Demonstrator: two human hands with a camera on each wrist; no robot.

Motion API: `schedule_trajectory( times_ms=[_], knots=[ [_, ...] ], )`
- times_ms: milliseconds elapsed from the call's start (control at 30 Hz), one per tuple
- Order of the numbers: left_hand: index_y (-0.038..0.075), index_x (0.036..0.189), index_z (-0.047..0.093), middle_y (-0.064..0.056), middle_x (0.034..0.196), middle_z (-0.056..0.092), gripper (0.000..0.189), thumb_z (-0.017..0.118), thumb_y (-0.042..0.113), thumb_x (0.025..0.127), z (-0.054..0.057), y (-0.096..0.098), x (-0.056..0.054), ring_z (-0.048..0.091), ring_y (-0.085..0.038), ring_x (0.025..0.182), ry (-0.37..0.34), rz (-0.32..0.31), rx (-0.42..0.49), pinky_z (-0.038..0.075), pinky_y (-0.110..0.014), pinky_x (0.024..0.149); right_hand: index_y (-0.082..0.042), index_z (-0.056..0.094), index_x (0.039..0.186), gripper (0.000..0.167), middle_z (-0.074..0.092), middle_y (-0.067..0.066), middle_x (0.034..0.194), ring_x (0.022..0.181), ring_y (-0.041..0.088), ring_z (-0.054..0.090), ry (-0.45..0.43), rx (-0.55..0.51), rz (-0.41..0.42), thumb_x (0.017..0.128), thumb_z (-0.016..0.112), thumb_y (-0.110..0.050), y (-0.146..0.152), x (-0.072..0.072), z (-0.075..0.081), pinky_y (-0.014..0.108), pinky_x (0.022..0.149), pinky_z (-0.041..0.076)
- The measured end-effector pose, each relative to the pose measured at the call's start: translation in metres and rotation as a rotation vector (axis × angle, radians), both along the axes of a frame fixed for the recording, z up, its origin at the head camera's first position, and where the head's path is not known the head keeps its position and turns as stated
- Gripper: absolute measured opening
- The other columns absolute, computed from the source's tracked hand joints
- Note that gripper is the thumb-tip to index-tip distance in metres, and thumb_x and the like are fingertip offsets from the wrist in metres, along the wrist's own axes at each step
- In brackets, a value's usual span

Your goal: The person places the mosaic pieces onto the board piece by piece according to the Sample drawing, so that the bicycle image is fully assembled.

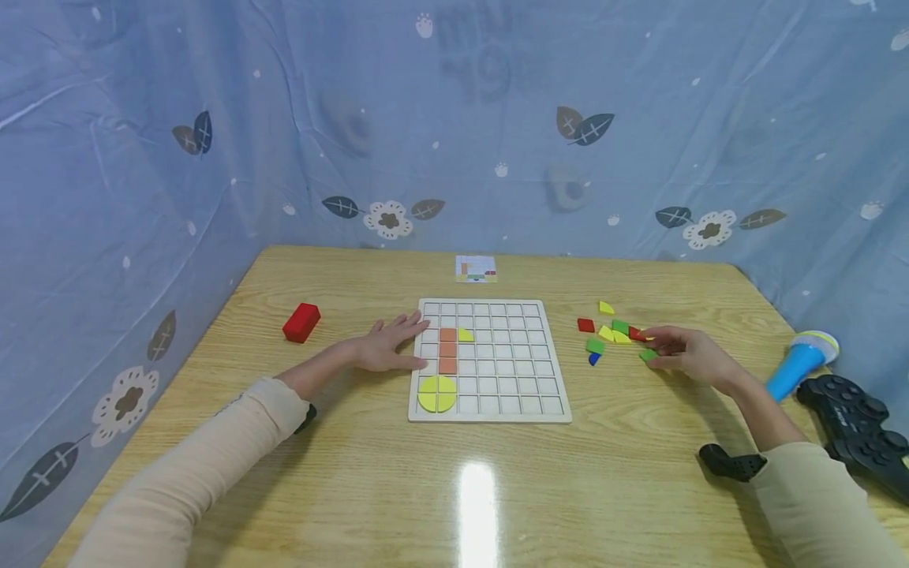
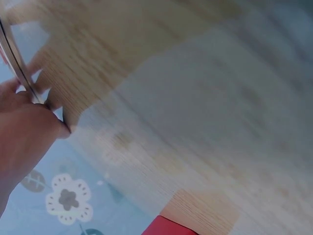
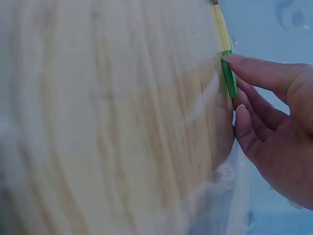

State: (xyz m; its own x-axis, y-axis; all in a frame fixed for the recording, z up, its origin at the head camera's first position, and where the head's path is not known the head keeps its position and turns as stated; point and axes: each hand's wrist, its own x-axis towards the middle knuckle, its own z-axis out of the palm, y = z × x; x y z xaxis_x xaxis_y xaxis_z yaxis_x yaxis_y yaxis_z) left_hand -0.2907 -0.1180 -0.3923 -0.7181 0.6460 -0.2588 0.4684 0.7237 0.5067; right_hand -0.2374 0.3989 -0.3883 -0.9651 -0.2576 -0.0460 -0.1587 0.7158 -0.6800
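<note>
My left hand (image 1: 383,347) rests at the left edge of a white grid board (image 1: 497,417), fingers spread, with fingertips and thumb over its rim. On the board lie orange squares (image 1: 448,347) in a column, a yellow circle of quarter pieces (image 1: 428,394) and a single yellow quarter piece (image 1: 465,336). My right hand (image 1: 685,355) reaches into a loose group of flat tiles, its fingertips at a red tile (image 1: 637,334). Its thumb is close by a green tile (image 1: 647,356). In the right wrist view a fingertip touches the green tile (image 3: 230,76), with the fingers loosely bent.
Other yellow (image 1: 606,308), red (image 1: 585,325) and blue (image 1: 594,359) tiles lie right of the board. A printed card (image 1: 476,269) is behind it. A red block (image 1: 301,323) stands at left. A blue toy microphone (image 1: 798,367) and black game controller (image 1: 855,426) lie at far right.
</note>
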Motion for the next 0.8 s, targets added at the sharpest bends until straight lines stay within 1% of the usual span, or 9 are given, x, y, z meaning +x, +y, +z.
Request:
schedule_trajectory(
  times_ms=[100, 200, 267, 333, 400, 467, 600, 700, 800],
  knots=[
    [0.011, 0.154, 0.010, -0.012, 0.158, -0.003, 0.082, 0.054, 0.046, 0.095, 0.001, 0.000, 0.001, -0.008, -0.031, 0.143, 0.005, 0.003, -0.001, -0.008, -0.056, 0.109, 0.007, 0.050, 0.131, 0.048, 0.053, 0.023, 0.117, 0.092, 0.015, 0.053, 0.001, -0.001, -0.004, 0.089, 0.068, -0.010, 0.000, 0.001, 0.001, 0.028, 0.066, 0.047],
    [0.010, 0.154, 0.010, -0.012, 0.158, -0.003, 0.082, 0.054, 0.046, 0.095, 0.001, 0.000, 0.001, -0.008, -0.031, 0.143, 0.006, 0.003, -0.001, -0.008, -0.056, 0.109, 0.007, 0.050, 0.132, 0.049, 0.050, 0.023, 0.116, 0.097, 0.025, 0.053, -0.011, 0.002, -0.016, 0.089, 0.068, -0.012, 0.000, 0.002, 0.002, 0.029, 0.064, 0.047],
    [0.010, 0.154, 0.010, -0.012, 0.158, -0.004, 0.082, 0.054, 0.046, 0.095, 0.001, 0.000, 0.001, -0.008, -0.031, 0.143, 0.006, 0.000, -0.002, -0.008, -0.056, 0.109, 0.007, 0.050, 0.132, 0.050, 0.049, 0.025, 0.118, 0.101, 0.034, 0.052, -0.014, 0.012, -0.025, 0.090, 0.068, -0.012, 0.000, 0.002, 0.002, 0.030, 0.065, 0.048],
    [0.010, 0.154, 0.010, -0.012, 0.158, -0.004, 0.082, 0.053, 0.046, 0.095, 0.001, 0.000, 0.001, -0.008, -0.031, 0.143, 0.005, -0.001, -0.002, -0.008, -0.055, 0.109, 0.007, 0.051, 0.131, 0.049, 0.048, 0.028, 0.121, 0.104, 0.039, 0.052, -0.012, 0.032, -0.037, 0.090, 0.067, -0.013, 0.000, 0.002, 0.002, 0.029, 0.065, 0.049],
    [0.011, 0.154, 0.010, -0.012, 0.158, -0.004, 0.082, 0.053, 0.047, 0.095, 0.000, 0.000, 0.000, -0.008, -0.031, 0.143, 0.005, -0.001, -0.002, -0.008, -0.055, 0.109, 0.007, 0.053, 0.129, 0.046, 0.049, 0.029, 0.122, 0.100, 0.038, 0.053, -0.011, 0.052, -0.053, 0.091, 0.067, -0.014, -0.001, 0.001, 0.002, 0.029, 0.065, 0.049],
    [0.011, 0.154, 0.010, -0.012, 0.158, -0.004, 0.082, 0.053, 0.047, 0.095, 0.000, 0.000, 0.000, -0.008, -0.031, 0.143, 0.007, -0.001, -0.003, -0.008, -0.056, 0.109, 0.008, 0.054, 0.127, 0.043, 0.052, 0.028, 0.119, 0.091, 0.032, 0.055, -0.010, 0.070, -0.077, 0.092, 0.065, -0.014, -0.002, 0.000, 0.003, 0.030, 0.062, 0.048],
    [0.011, 0.154, 0.009, -0.011, 0.158, -0.004, 0.082, 0.053, 0.048, 0.095, -0.001, 0.000, -0.001, -0.008, -0.031, 0.143, 0.008, -0.004, -0.004, -0.008, -0.056, 0.109, 0.010, 0.055, 0.125, 0.037, 0.061, 0.022, 0.106, 0.077, 0.021, 0.057, -0.022, 0.065, -0.125, 0.096, 0.058, -0.013, -0.005, 0.000, 0.005, 0.031, 0.057, 0.048],
    [0.012, 0.154, 0.009, -0.011, 0.158, -0.004, 0.083, 0.053, 0.049, 0.095, -0.002, 0.000, -0.001, -0.008, -0.030, 0.143, 0.008, -0.004, -0.005, -0.008, -0.056, 0.109, 0.011, 0.054, 0.125, 0.039, 0.065, 0.022, 0.104, 0.079, 0.021, 0.063, -0.041, 0.037, -0.133, 0.098, 0.055, -0.017, -0.010, 0.001, 0.007, 0.031, 0.062, 0.051],
    [0.012, 0.155, 0.009, -0.010, 0.158, -0.004, 0.083, 0.053, 0.050, 0.094, -0.003, 0.000, -0.002, -0.008, -0.030, 0.143, 0.013, 0.000, -0.008, -0.008, -0.055, 0.109, 0.012, 0.051, 0.129, 0.047, 0.059, 0.028, 0.115, 0.089, 0.026, 0.065, -0.070, -0.004, -0.109, 0.098, 0.056, -0.023, -0.015, 0.003, 0.007, 0.031, 0.070, 0.053]
  ],
)
